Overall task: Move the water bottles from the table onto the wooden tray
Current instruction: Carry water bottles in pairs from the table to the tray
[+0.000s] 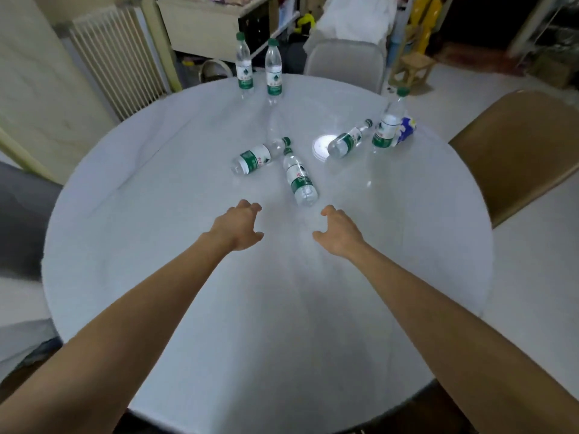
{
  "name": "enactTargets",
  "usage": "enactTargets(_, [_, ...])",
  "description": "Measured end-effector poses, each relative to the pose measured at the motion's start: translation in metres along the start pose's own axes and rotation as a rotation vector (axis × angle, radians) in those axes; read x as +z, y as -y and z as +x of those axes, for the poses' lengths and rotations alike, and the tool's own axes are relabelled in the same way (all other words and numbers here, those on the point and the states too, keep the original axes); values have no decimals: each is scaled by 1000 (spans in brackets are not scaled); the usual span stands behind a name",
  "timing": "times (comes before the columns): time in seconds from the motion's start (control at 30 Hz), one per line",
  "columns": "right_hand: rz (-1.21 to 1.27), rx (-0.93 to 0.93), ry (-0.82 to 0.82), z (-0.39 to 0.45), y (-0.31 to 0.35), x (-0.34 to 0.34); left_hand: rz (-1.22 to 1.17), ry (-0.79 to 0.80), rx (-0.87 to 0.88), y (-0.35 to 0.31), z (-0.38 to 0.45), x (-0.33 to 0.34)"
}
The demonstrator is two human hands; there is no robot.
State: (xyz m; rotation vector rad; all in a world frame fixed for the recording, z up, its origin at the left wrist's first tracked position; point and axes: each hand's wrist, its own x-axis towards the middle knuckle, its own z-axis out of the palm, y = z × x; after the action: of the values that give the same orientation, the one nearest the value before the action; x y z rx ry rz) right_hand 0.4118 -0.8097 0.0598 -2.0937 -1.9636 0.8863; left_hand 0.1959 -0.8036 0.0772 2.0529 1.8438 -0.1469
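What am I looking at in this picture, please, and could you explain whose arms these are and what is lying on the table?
There is no machine here: a person wears a wide-angle camera on the head, looking forward and down, so the two bare arms are their own. The left hand and the right hand reach out over a round white table, fingers loosely spread, holding nothing.

Six water bottles with green caps are on it. Two stand upright at the far edge and one stands at the right, beside a blue and white packet. Three lie on their sides: one in the middle, one nearest the hands, and one resting partly on a small white disc.

No wooden tray shows in this view. Chairs stand around the table.
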Motion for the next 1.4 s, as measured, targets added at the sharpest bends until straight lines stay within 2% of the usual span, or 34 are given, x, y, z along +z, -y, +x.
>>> enactTargets(0.2, [25,146,-66,137,44,6,-33,-63,10,55,157,-33])
enactTargets(0.33, [41,202,-99,202,48,19,-83,-158,54,73,238,-22])
enactTargets(0.53, [45,235,-138,246,34,53,-105,-203,56,87,310,9])
enactTargets(0.67, [18,272,-228,258,25,68,-90,-207,32,92,339,20])
enactTargets(0.8, [-56,282,-282,262,20,77,-24,-258,13,96,347,29])
enactTargets(1.0, [-60,282,-337,245,23,84,-168,-245,-27,96,319,33])
enactTargets(1.17, [24,241,-413,200,22,91,-423,-206,-83,102,268,43])
enactTargets(1.27, [115,224,-462,170,23,92,-659,-203,-115,96,233,52])
enactTargets(1.4, [286,175,-548,127,29,78,-1023,-215,-31,69,188,54])
